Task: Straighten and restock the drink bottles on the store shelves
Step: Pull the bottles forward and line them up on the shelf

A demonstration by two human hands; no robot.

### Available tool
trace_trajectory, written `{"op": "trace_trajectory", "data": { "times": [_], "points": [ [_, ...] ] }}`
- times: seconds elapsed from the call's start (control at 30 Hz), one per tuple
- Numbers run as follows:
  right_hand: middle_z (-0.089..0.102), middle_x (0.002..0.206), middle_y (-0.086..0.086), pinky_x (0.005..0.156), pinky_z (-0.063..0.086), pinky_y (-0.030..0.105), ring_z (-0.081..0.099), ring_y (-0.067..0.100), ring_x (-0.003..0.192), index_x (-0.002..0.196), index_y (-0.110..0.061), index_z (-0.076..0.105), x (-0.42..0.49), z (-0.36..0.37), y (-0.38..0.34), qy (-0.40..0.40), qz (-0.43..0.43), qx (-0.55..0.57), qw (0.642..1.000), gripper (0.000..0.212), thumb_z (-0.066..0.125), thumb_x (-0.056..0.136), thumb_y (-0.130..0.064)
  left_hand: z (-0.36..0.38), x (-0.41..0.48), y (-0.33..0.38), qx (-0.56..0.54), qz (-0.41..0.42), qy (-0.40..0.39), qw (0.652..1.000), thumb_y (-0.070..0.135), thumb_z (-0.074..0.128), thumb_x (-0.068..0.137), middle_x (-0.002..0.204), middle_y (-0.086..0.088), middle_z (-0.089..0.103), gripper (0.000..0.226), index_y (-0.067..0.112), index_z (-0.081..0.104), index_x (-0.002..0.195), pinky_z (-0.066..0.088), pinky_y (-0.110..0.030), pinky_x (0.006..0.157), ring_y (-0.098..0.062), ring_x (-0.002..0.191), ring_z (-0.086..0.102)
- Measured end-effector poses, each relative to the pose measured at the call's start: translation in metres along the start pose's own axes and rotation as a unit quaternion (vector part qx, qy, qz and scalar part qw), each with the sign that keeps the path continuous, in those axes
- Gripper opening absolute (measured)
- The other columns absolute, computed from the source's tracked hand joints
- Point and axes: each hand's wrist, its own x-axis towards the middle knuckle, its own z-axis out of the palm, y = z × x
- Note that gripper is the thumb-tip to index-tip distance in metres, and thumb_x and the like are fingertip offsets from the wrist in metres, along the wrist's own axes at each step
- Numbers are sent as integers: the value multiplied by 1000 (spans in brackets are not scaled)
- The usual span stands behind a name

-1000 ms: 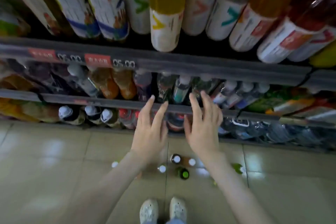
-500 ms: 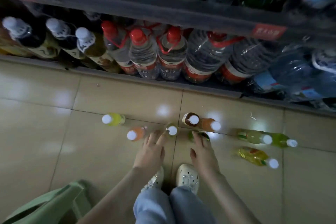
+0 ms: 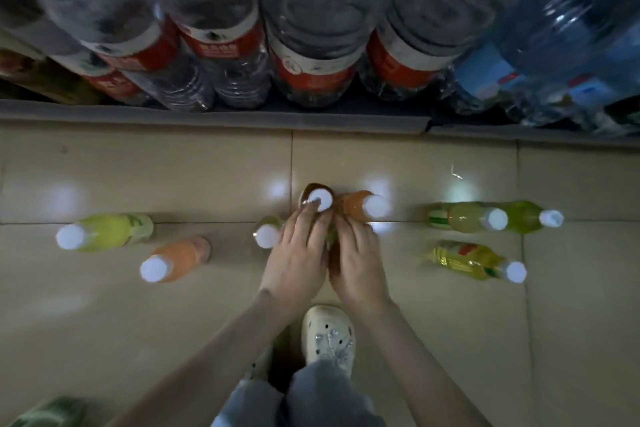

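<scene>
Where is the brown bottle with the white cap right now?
In the head view the brown bottle stands on the floor near the centre, just left of an orange bottle, with the left hand at its cap.

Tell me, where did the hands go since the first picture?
Both came down from the upper shelves to the floor bottles. The left hand now touches the cap of the brown bottle; the right hand sits beside it, grip unclear. The bottles stayed where they were.
</scene>
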Motion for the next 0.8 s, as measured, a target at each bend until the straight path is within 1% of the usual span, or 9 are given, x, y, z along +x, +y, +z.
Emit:
{"op": "trace_trajectory", "data": {
  "times": [0.07, 0.17, 0.27, 0.33, 0.43, 0.57, 0.63, 0.7, 0.8],
  "points": [
    [62, 112, 17, 86, 38, 35, 49, 27, 100, 124, -5, 48, -8, -24, 22, 67, 28, -27, 997, 45, 48, 80, -11, 7, 13, 26, -14, 42, 14, 999, 15, 41, 80, 126, -22, 56, 47, 8, 45, 127, 48, -45, 94, -36, 112, 55],
    [53, 124, 22, 91, 35, 43, 44, 34, 107, 139, -15, 38, -8, -59, 78, 117, 190, -112, 968, 55, 54, 86, -13, 26, 38, 48, -8, 100, 20, 995, 9, 51, 81, 128, -22, 53, 49, 11, 42, 129, 47, -48, 97, -37, 116, 51],
    [30, 147, 23, 101, 32, 48, 36, 41, 124, 150, -23, 23, 5, -80, 157, 26, 356, -174, 918, 67, 55, 91, -25, 43, 64, 64, 12, 137, 6, 991, 1, 66, 75, 129, -21, 52, 59, 14, 44, 128, 48, -47, 94, -37, 114, 54],
    [31, 146, 24, 98, 34, 42, 41, 42, 121, 147, -17, 30, 10, -85, 194, -54, 395, -177, 900, 55, 50, 95, -24, 50, 72, 70, 39, 133, -20, 990, 2, 63, 78, 130, -20, 52, 55, 13, 48, 129, 47, -46, 95, -36, 115, 54],
    [38, 133, 25, 86, 42, 39, 51, 43, 105, 130, -6, 44, 10, -85, 207, -68, 415, -118, 900, 37, 51, 94, -13, 57, 70, 69, 63, 114, -46, 990, 4, 64, 74, 124, -18, 55, 52, 13, 52, 124, 49, -46, 91, -36, 108, 58],
    [41, 128, 23, 81, 43, 41, 53, 42, 104, 129, -2, 45, -2, -98, 173, -25, 405, -26, 914, 45, 62, 90, -17, 52, 60, 71, 19, 110, -85, 990, 2, 71, 70, 122, -14, 56, 64, 17, 45, 126, 49, -42, 90, -34, 107, 58],
    [47, 122, 18, 76, 39, 34, 53, 37, 101, 123, -5, 52, -6, -121, 144, 19, 384, 5, 923, 41, 66, 87, -19, 34, 57, 79, -9, 106, -105, 989, 3, 68, 75, 128, -12, 54, 62, 18, 45, 131, 46, -43, 96, -33, 114, 55],
    [53, 112, 11, 69, 31, 26, 52, 28, 93, 112, -10, 59, -5, -158, 110, 42, 361, 34, 931, 32, 69, 84, -20, 6, 57, 98, -46, 86, -140, 985, 13, 64, 84, 142, -10, 43, 62, 20, 40, 140, 37, -42, 107, -30, 129, 42],
    [55, 102, 0, 73, 40, 27, 54, 18, 89, 103, -17, 64, 3, -231, 49, 72, 333, 104, 934, 24, 72, 81, -24, -47, 54, 140, -47, 63, -226, 971, 36, 65, 86, 156, -2, 16, 85, 24, 12, 151, 16, -32, 116, -18, 143, 14]
  ]
}}
